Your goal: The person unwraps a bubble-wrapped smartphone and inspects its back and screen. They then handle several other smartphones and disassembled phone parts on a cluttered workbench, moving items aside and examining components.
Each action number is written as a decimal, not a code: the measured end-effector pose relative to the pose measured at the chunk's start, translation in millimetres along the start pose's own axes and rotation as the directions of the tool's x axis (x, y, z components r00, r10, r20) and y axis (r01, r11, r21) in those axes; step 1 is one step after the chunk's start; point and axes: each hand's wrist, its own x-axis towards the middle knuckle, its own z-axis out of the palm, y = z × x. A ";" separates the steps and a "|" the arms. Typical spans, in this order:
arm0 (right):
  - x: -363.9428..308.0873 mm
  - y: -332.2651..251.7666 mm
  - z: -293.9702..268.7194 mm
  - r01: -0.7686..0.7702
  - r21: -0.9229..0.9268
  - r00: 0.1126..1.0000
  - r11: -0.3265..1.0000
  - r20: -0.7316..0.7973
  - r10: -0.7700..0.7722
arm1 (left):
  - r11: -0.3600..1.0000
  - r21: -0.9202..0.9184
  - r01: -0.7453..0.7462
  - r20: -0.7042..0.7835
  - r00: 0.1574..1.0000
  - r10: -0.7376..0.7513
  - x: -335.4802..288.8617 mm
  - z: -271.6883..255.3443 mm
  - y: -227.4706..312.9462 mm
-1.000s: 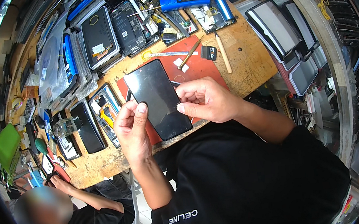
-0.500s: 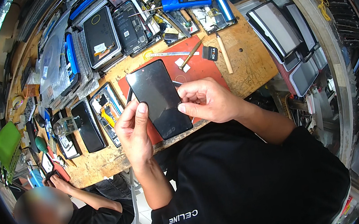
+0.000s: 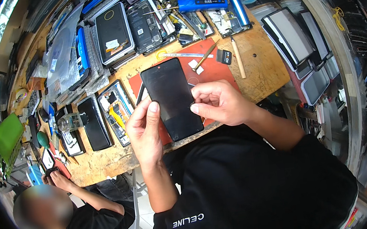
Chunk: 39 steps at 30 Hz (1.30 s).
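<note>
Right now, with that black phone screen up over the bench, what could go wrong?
The black phone screen might slip: the left hand holds it by one edge, the right hand is at the other, and its lower end is near the front edge of the wooden workbench.
Set down carelessly on the red mat, it could be scratched by the brass-coloured pointed tool there.

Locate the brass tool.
In the head view, the brass tool lies on the red mat, right of centre, beyond the right hand and left of the black block.
</note>
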 end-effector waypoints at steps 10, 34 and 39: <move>-3.4 -10.5 -1.4 -0.039 0.001 0.999 0.999 -0.006 0.039 | 0.998 -0.033 -0.060 -0.017 0.998 0.060 -3.6 -3.1 -3.5; -4.6 0.2 0.4 0.049 -0.022 0.999 0.999 -0.019 -0.049 | 0.996 -0.076 -0.050 -0.040 0.998 0.047 -5.0 1.6 -3.4; -2.4 -1.1 -1.2 0.013 0.033 1.000 0.999 0.001 -0.013 | 1.000 -0.021 0.000 -0.081 0.997 -0.001 -3.9 3.9 -1.8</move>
